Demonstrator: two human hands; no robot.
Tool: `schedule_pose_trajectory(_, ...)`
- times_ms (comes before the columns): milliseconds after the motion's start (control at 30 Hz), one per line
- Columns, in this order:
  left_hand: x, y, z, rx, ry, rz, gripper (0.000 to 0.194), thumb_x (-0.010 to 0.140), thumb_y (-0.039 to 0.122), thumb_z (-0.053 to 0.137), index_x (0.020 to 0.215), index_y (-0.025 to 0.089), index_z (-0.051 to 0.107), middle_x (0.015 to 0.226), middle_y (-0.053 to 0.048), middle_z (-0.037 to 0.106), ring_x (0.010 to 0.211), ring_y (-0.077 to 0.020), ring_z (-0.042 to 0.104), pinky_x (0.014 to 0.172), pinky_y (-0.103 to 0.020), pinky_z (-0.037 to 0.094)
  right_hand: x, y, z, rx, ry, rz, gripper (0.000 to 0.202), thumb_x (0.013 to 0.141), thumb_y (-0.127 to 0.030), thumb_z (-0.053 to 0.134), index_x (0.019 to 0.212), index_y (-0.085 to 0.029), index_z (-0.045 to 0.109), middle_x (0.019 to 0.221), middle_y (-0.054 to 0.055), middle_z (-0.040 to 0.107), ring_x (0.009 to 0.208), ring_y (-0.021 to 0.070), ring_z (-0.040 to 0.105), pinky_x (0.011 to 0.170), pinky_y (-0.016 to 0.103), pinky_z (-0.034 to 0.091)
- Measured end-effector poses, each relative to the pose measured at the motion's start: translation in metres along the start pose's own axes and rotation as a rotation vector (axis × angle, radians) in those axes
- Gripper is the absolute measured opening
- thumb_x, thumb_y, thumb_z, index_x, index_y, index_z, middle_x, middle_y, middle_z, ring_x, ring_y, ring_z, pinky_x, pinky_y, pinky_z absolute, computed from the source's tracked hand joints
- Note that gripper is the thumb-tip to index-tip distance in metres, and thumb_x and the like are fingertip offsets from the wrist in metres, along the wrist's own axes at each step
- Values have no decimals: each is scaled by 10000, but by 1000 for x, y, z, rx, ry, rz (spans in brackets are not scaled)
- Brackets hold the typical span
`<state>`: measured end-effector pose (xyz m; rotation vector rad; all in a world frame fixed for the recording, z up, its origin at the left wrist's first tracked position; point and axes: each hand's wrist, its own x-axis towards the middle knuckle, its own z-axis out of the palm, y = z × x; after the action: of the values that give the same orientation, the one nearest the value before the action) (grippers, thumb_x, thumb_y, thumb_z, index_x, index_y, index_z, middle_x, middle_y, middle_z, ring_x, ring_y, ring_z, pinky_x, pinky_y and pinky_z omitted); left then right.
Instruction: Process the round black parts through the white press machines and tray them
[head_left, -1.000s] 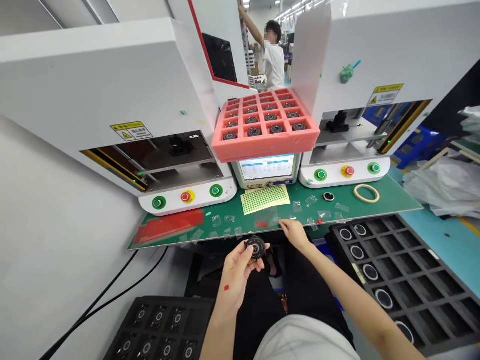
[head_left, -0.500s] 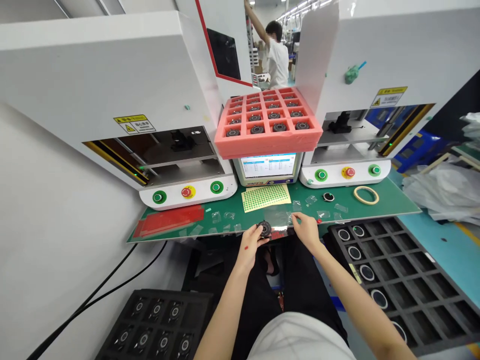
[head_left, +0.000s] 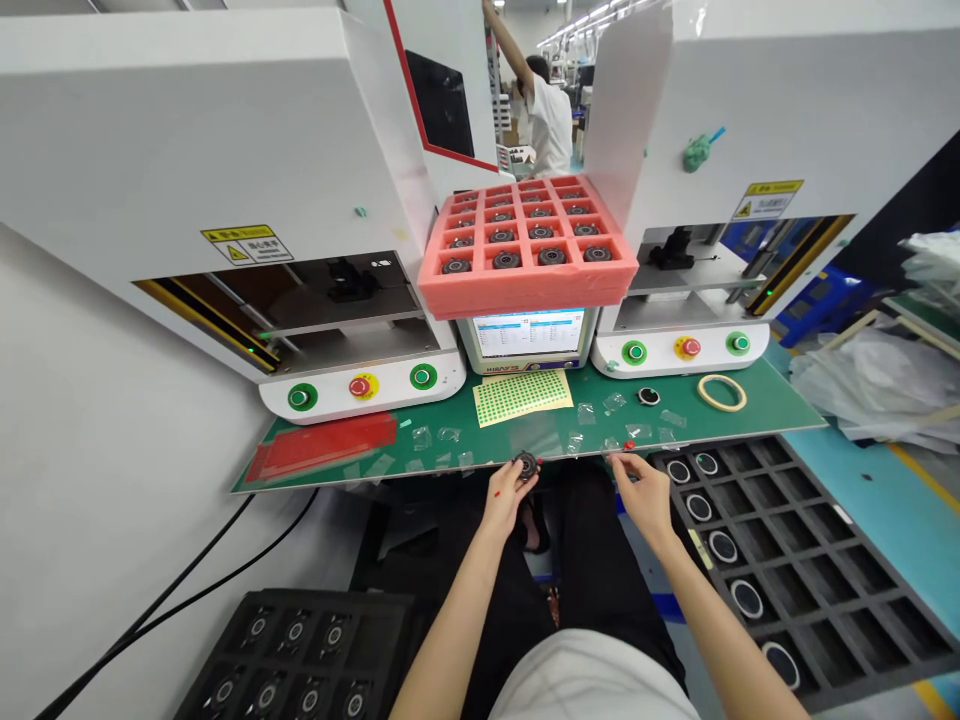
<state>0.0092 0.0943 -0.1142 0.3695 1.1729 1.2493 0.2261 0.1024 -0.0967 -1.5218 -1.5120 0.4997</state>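
Observation:
My left hand (head_left: 504,500) grips a small round black part with a ringed centre (head_left: 527,465), held at the front edge of the green bench top (head_left: 495,445). A small red spot sits on the back of this hand, and a red bit shows beside the part. My right hand (head_left: 643,495) is to the right, thumb and fingertips pinched together at the bench edge. What lies between those fingertips is too small to make out. Close to them are a crumpled piece of clear film (head_left: 611,445) and a small red bit (head_left: 628,446).
Red sheets (head_left: 322,445), a green-dot sticker sheet (head_left: 523,398), a tape roll (head_left: 721,393) and a round part (head_left: 649,397) lie on the bench. Two presses flank a monitor (head_left: 529,335) and pink tray (head_left: 525,290). Black trays (head_left: 806,540) stand right and lower left (head_left: 360,610).
My right hand has moved right, away from the part in my left hand. A shiny clear piece with red marks between the hands no longer shows there. The view has shifted slightly.

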Motion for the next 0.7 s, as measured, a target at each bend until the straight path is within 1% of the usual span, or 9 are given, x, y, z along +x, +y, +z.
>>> schedule_pose_trajectory(100,4,17,-5,48,41,36,132,901,220,587,946,99,616,995,-130,720,917,-176,712,908,-301,544,-2,-9,-2,15,-4,-31,249,867,-341,534,783,-178,702,720,54,760,669,235,740,649,312,587)
schedule_pose_trajectory(200,-6,32,-12,146,25,-13,182,838,236,675,915,79,624,873,-138,729,730,-201,735,712,-291,592,-3,-22,-5,31,0,-85,216,870,-288,543,777,-171,700,702,45,757,634,219,736,626,294,592)
schedule_pose_trajectory(300,-32,46,-12,228,-30,-54,257,786,280,733,904,70,645,798,-140,734,630,-193,724,583,-242,577,-6,-41,-10,50,17,-163,184,879,-241,547,815,-169,704,740,49,762,654,210,737,628,290,600)
schedule_pose_trajectory(400,-65,62,-2,255,-132,-71,328,777,373,729,909,79,666,875,-164,746,605,-166,707,546,-215,562,-9,-63,-15,87,17,-279,148,879,-203,558,883,-180,705,842,59,772,762,201,744,724,307,613)
schedule_pose_trajectory(467,-84,72,7,265,-219,-80,352,761,416,729,858,83,669,878,-171,747,515,-134,662,482,-198,530,-9,-79,-19,124,-42,-450,118,853,-160,588,878,-196,698,894,53,775,836,188,742,799,304,612)
schedule_pose_trajectory(533,-97,81,15,284,-310,-84,354,755,433,723,784,86,658,795,-159,744,434,-104,604,428,-179,485,-7,-93,-24,144,-133,-737,132,821,-101,617,902,-180,684,926,72,774,903,189,734,855,309,607)
schedule_pose_trajectory(600,-106,86,19,301,-377,-96,354,760,443,706,740,95,649,690,-131,724,414,-104,590,418,-175,473,-2,-103,-29,138,-206,-1018,198,814,-63,620,992,-140,660,953,116,766,965,204,719,893,335,602)
schedule_pose_trajectory(633,-109,87,20,304,-397,-105,355,758,449,702,725,100,648,649,-114,708,422,-115,601,420,-181,477,0,-107,-32,131,-231,-1110,230,821,-63,614,1043,-122,642,964,133,762,988,211,711,907,348,599)
schedule_pose_trajectory(700,-114,89,22,296,-415,-120,353,740,454,712,695,109,650,571,-76,665,425,-130,607,413,-190,477,5,-113,-38,130,-284,-1194,268,846,-88,597,1112,-111,614,978,138,758,1017,215,701,926,360,593)
